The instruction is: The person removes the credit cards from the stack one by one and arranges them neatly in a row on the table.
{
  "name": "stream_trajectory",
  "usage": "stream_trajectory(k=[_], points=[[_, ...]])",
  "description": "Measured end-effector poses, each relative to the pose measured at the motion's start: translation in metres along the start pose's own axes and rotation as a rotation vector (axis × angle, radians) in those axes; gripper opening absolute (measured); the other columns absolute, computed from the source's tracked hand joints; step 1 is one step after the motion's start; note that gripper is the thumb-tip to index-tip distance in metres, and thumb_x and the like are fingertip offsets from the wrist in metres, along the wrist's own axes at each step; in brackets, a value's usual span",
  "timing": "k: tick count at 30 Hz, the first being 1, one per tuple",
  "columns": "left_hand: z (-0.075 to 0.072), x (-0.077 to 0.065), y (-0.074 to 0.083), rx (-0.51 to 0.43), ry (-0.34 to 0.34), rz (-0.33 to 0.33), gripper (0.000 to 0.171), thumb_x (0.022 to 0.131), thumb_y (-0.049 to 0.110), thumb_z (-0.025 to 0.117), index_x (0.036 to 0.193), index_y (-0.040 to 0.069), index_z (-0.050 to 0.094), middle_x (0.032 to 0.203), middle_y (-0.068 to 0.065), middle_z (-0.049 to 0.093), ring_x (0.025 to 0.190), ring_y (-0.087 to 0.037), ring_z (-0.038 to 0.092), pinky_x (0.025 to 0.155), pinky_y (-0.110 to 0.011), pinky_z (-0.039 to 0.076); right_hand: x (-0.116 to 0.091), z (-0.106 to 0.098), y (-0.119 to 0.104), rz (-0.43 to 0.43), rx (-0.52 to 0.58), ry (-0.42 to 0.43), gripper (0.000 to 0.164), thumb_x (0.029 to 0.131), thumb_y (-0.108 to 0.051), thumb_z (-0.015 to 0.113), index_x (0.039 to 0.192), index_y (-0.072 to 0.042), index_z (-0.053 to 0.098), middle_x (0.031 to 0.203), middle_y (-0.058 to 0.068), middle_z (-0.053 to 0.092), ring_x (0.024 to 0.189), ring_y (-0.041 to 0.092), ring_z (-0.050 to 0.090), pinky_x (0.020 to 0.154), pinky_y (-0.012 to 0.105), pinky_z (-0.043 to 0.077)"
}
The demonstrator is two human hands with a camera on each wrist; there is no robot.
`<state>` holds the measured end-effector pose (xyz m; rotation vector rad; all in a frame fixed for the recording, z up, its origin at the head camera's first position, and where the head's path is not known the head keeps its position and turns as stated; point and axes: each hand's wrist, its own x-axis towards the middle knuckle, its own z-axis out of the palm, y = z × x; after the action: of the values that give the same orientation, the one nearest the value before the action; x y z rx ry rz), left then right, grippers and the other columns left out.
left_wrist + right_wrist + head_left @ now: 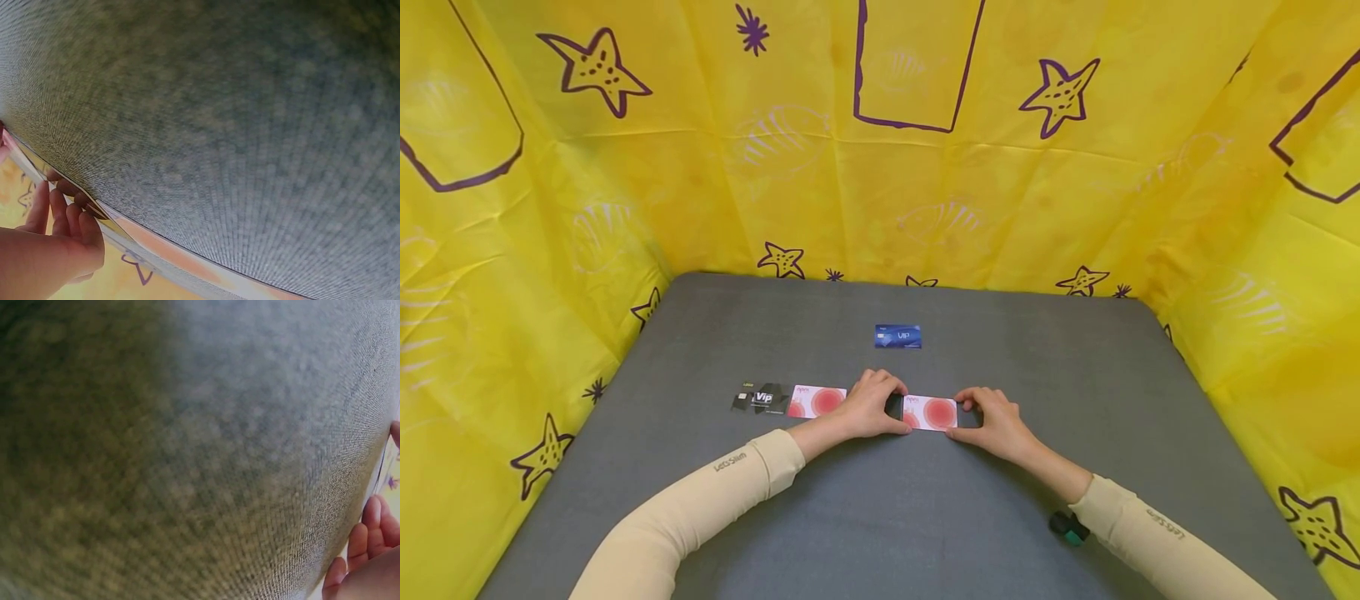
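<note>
A white card with red circles (pixel 929 412) lies in the row, between my two hands. With the thumb at its lower left corner and a fingertip at its upper left, my left hand (pixel 871 404) holds that end. My right hand (pixel 996 423) grips the right end the same way, thumb below and fingers above. Under the arch of the left hand shows a dark patch (pixel 893 406). Left of that hand lies a matching white-and-red card (pixel 817 402), partly covered by it. In the left wrist view, fingers (pixel 59 209) are mirrored in a glossy surface beside them.
A black Vip card (pixel 762 398) begins the row at the left. Farther back on the grey table (pixel 880 517) lies a blue VIP card (pixel 898 336). Yellow cloth (pixel 820 183) with starfish drawings surrounds the table's back and sides.
</note>
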<state>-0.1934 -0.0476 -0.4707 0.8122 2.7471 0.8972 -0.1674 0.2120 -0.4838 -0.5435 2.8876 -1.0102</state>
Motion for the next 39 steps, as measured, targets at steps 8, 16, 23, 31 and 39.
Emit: stream_trajectory(k=[8,16,23,31,39], points=[[0.001,0.000,-0.001,-0.004,-0.002,0.011,0.050,0.072,0.033,0.085,0.110,0.008,0.065,0.109,-0.008,0.057,0.106,-0.029,0.046,0.091,-0.045,0.038,0.000,-0.001,0.000,-0.005,0.004,-0.010,0.051,0.072,-0.037,0.086,0.111,-0.012,0.064,0.092,-0.005,0.056,0.090,0.018,0.045,0.075,0.040,0.026],[-0.001,-0.001,-0.001,0.003,-0.006,0.017,0.049,0.072,0.032,0.085,0.110,0.008,0.065,0.110,-0.008,0.057,0.107,-0.030,0.046,0.092,-0.045,0.038,0.001,-0.001,0.000,-0.029,0.003,-0.007,0.050,0.072,-0.036,0.086,0.111,-0.012,0.064,0.092,-0.004,0.056,0.091,0.020,0.045,0.075,0.040,0.027],[-0.002,0.001,-0.002,-0.016,-0.012,0.015,0.045,0.078,0.036,0.081,0.111,0.010,0.065,0.110,-0.007,0.058,0.103,-0.026,0.046,0.088,-0.042,0.039,0.001,-0.001,-0.001,-0.041,0.015,0.016,0.047,0.074,-0.034,0.085,0.110,-0.012,0.065,0.092,-0.004,0.057,0.090,0.020,0.045,0.076,0.040,0.026],[-0.004,0.002,-0.007,-0.062,0.001,0.054,0.043,0.080,0.032,0.080,0.111,0.007,0.066,0.107,-0.007,0.062,0.104,-0.025,0.049,0.091,-0.039,0.040,0.009,0.003,-0.003,-0.052,0.031,0.038,0.046,0.075,-0.035,0.084,0.109,-0.012,0.066,0.091,-0.003,0.059,0.089,0.019,0.045,0.076,0.040,0.026],[-0.008,0.003,-0.011,-0.099,0.023,0.070,0.040,0.080,0.027,0.080,0.111,0.006,0.065,0.106,-0.008,0.063,0.104,-0.026,0.050,0.093,-0.041,0.039,0.021,0.004,-0.008,-0.037,0.061,0.031,0.045,0.076,-0.032,0.084,0.110,-0.010,0.065,0.092,-0.002,0.058,0.090,0.020,0.045,0.078,0.040,0.031]])
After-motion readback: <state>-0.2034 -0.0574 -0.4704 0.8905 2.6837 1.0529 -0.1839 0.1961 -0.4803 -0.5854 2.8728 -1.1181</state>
